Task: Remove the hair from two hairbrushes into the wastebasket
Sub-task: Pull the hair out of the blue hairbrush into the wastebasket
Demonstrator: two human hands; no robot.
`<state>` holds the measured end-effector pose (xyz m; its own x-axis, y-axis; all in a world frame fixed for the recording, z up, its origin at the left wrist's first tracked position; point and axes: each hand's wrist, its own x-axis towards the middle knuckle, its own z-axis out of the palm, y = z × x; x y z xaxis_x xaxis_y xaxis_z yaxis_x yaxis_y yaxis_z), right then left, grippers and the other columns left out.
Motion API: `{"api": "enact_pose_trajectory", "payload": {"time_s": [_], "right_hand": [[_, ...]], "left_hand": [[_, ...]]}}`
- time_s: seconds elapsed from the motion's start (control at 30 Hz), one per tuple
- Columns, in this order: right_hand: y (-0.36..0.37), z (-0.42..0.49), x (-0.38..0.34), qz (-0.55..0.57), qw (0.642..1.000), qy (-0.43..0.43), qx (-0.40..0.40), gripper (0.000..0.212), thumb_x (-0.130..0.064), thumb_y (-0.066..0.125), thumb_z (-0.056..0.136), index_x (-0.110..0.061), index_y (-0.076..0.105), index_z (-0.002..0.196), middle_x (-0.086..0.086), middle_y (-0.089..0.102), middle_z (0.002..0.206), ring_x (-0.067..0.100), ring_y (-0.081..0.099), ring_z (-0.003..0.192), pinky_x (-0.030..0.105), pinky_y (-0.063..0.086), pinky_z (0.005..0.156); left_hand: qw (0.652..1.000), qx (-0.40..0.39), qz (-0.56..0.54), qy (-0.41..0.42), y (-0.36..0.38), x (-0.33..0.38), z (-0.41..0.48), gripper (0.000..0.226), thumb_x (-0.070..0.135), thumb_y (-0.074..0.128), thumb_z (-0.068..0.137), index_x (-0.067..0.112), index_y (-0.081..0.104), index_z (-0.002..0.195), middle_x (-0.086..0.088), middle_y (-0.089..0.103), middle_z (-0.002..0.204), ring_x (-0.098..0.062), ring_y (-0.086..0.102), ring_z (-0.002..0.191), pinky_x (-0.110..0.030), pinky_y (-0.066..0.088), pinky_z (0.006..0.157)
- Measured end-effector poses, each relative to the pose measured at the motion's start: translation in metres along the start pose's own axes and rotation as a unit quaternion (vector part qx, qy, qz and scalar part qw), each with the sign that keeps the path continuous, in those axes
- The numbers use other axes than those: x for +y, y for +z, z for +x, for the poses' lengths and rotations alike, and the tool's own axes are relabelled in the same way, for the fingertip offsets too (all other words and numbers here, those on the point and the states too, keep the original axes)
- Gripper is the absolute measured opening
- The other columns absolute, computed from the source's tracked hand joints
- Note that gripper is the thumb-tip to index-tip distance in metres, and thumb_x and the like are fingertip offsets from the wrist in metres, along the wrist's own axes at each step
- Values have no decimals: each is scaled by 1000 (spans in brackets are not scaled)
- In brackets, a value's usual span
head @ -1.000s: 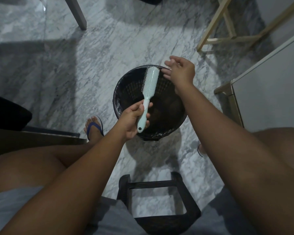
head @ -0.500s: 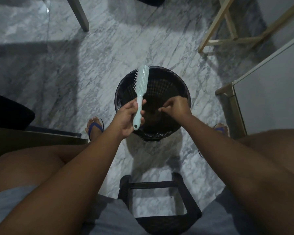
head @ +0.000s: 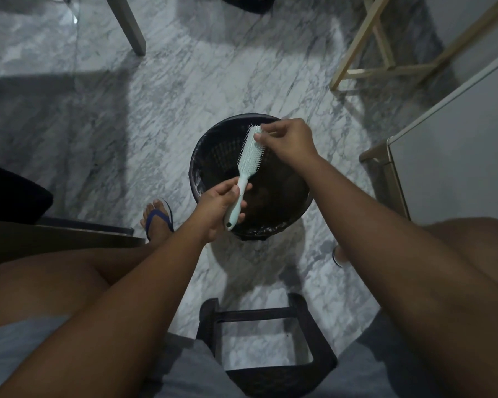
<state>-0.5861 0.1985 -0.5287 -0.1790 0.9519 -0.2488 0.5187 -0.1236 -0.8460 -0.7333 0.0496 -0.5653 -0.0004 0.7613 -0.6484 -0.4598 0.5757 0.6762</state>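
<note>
A pale mint hairbrush (head: 249,156) hangs over the black wastebasket (head: 204,150) on the marble floor, bristles facing up toward me. My left hand (head: 219,206) grips its handle near the basket's near rim. My right hand (head: 288,140) is at the top of the brush head, thumb and fingers pinching among the bristles. Any hair between those fingers is too fine to make out. Dark clumps lie at the bottom of the basket. Only one brush is in view.
I sit on a black stool (head: 268,354) with my knees apart. My left foot in a blue sandal (head: 158,218) is beside the basket. A white cabinet (head: 454,145) stands to the right, wooden legs (head: 385,50) at back right, a table leg (head: 127,24) at back left.
My right hand rose from low inside the wastebasket to the top of the brush head. The left hand turned the brush so its bristles face up.
</note>
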Motion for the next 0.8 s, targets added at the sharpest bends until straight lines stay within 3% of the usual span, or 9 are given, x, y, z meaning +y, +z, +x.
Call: {"api": "enact_pose_trajectory", "payload": {"time_s": [0.07,0.2,0.37,0.43,0.5,0.57,0.67,0.8], "right_hand": [[-1,1,-2,-90,995,-19,25,20,-30,82,77,-19,80,94,0,78,88,4,70,78,16,54,77],[-1,-2,-7,-175,981,-56,57,10,-27,77,83,-20,79,89,0,76,87,9,70,78,27,58,77],[-12,-2,-31,-40,983,-123,127,11,-19,67,88,-13,75,85,-4,75,80,3,69,75,15,54,74],[-14,2,-31,7,983,-112,144,14,-15,60,92,-13,74,90,-5,76,82,2,71,81,17,55,80],[-7,6,-22,-12,994,-45,103,21,-10,54,94,-9,73,104,2,77,94,12,72,92,28,56,92],[5,-1,-11,-77,997,19,17,29,-19,60,92,-5,68,116,8,74,108,24,70,99,36,55,95],[17,-20,-5,-102,993,24,-50,47,-44,80,75,-4,73,99,8,75,91,25,72,80,42,60,76],[15,-21,-12,-160,987,-26,-11,24,-32,80,80,-8,76,81,4,74,78,17,68,70,29,56,74]], "left_hand": [[1000,9,13,2,0,-2,0,26,16,50,101,20,64,124,0,71,121,-15,58,77,-32,52,59],[999,30,-19,-18,7,-4,0,26,16,48,102,16,65,122,-1,71,120,-14,57,73,-31,52,56],[996,61,-52,-31,2,-9,2,30,17,47,103,12,59,130,0,71,117,-15,56,74,-30,51,54],[996,59,-57,-28,2,-8,2,31,17,48,102,12,58,132,1,71,117,-14,56,74,-30,52,55],[996,55,-65,-23,2,-7,2,32,16,48,102,12,57,133,1,71,118,-13,56,73,-29,52,55],[996,50,-77,-19,5,-5,3,33,16,49,102,12,57,134,1,71,119,-13,56,73,-29,52,55],[996,37,-83,-16,10,-3,2,31,14,48,102,13,59,132,-1,70,119,-14,56,73,-29,50,54],[995,29,-94,-17,12,-2,1,29,12,47,102,13,60,129,-2,71,116,-14,56,72,-27,48,51]]}}
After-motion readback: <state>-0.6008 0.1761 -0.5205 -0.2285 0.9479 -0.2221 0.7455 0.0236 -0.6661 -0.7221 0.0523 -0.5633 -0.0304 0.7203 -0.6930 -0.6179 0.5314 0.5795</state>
